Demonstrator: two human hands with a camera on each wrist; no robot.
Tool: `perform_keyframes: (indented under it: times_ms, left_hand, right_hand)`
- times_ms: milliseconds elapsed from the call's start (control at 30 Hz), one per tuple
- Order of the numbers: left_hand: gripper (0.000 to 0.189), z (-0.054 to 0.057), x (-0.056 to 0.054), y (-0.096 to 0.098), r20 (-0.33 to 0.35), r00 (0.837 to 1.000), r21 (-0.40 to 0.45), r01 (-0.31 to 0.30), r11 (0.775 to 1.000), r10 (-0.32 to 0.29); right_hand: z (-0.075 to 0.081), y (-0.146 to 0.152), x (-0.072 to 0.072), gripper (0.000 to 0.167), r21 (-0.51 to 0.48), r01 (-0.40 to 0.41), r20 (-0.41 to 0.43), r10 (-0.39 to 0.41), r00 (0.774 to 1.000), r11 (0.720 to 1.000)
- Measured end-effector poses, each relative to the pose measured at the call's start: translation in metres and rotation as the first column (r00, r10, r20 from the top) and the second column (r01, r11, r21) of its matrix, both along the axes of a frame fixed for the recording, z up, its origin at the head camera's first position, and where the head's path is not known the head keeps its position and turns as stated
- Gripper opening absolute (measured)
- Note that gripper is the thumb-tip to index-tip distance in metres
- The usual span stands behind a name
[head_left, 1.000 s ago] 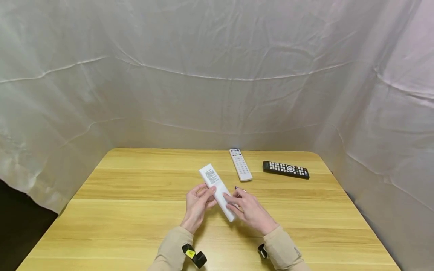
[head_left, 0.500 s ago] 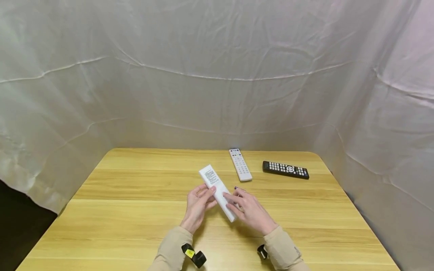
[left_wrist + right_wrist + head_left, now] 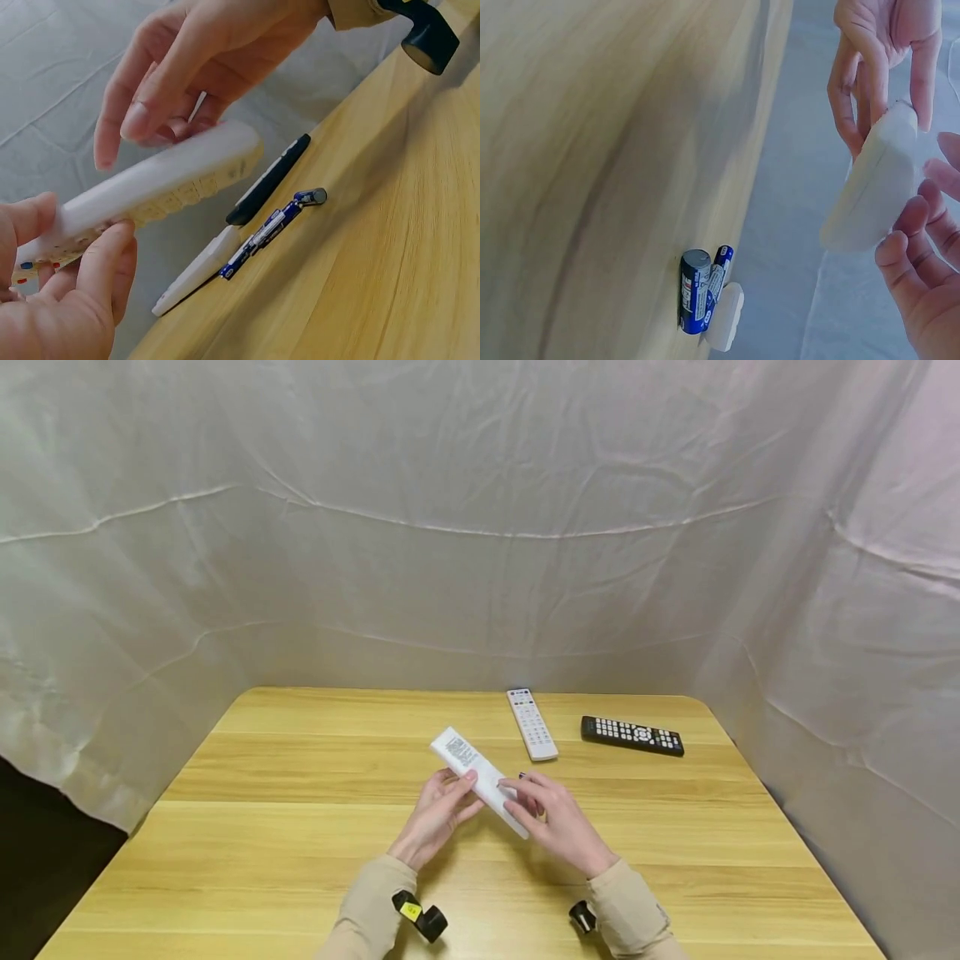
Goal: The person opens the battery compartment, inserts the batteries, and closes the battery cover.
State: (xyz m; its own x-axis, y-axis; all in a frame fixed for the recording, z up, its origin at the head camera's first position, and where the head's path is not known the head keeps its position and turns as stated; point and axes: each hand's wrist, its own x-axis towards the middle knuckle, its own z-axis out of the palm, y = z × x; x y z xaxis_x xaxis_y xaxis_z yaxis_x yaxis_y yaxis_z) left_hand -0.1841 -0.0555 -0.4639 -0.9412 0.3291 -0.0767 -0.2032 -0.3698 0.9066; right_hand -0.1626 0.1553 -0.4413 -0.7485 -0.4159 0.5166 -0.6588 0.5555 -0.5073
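Back side up, a white remote control (image 3: pixel 483 781) is tilted above the table, its far end pointing left. My left hand (image 3: pixel 431 822) grips its side, thumb on the back, and fingers curl under the button side in the left wrist view. Close over the lower half of that back is my right hand (image 3: pixel 561 827). Its index finger and thumb are extended at the smooth cover; whether they press cannot be made out. Blue batteries (image 3: pixel 262 236) lie on the table beyond the remote, mostly hidden behind my right hand in the head view.
A second white remote (image 3: pixel 532 724) lies button side up at the back of the wooden table (image 3: pixel 262 827). To its right is a black remote (image 3: pixel 632 736). Grey curtain (image 3: pixel 480 568) hangs behind the table and along both sides.
The held remote has turned slightly, its far end swinging left and its near end rising right. My left wrist has shifted left, and my right index finger has moved slightly up and right.
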Motion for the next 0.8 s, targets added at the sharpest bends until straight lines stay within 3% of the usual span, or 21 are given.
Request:
perform_keyframes:
  times_ms: [133,500,667,800]
  left_hand:
    - [0.071,0.0,0.0,-0.002,-0.026,1.0,-0.045,-0.016,0.999,0.015]
    - [0.074,0.003,-0.002,-0.009,-0.107,0.983,-0.163,-0.166,0.973,0.15]
    - [0.072,0.004,-0.007,-0.014,-0.182,0.965,-0.3,-0.236,0.924,0.188]
    - [0.061,0.006,-0.014,-0.018,-0.28,0.936,-0.378,-0.312,0.872,0.214]
  right_hand:
    - [0.0,0.0,-0.001,0.028,-0.05,-0.012,-0.029,0.011,1.0,0.999]
    - [0.0,0.002,-0.001,0.023,-0.078,-0.028,-0.036,0.026,0.999,0.997]
    - [0.0,0.002,0.0,0.023,-0.066,-0.022,-0.025,0.021,0.999,0.998]
    - [0.001,0.002,0.0,0.024,-0.059,-0.014,-0.004,0.014,1.0,0.998]
